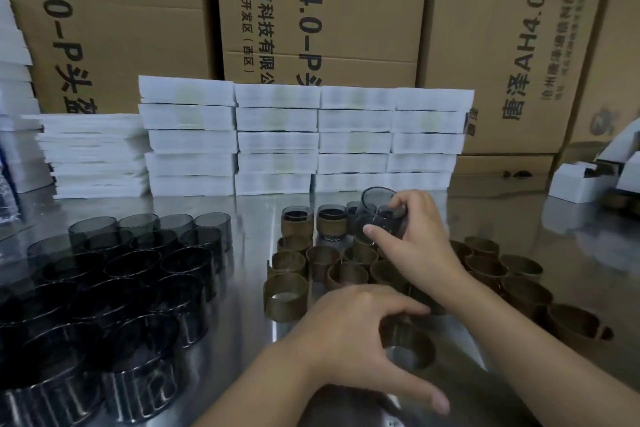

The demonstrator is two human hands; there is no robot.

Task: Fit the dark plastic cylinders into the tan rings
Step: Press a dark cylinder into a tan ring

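Note:
Several dark plastic cylinders point(131, 270) stand packed together on the left of the metal table point(249, 218). Several tan rings point(322, 262) lie in the middle and to the right. Two cylinders fitted in tan rings point(297, 220) stand at the back of that group. My right hand point(415, 239) holds a dark cylinder point(379, 210) tilted, just right of the fitted pair. My left hand point(360, 343) is curled over a tan ring point(410, 345) near the front, with the fingers on its rim.
Stacks of white flat packs point(304, 139) line the back of the table, with big cardboard boxes point(322, 10) behind them. Small white boxes point(585, 180) sit at the right edge. More tan rings point(526, 291) spread to the right of my arm.

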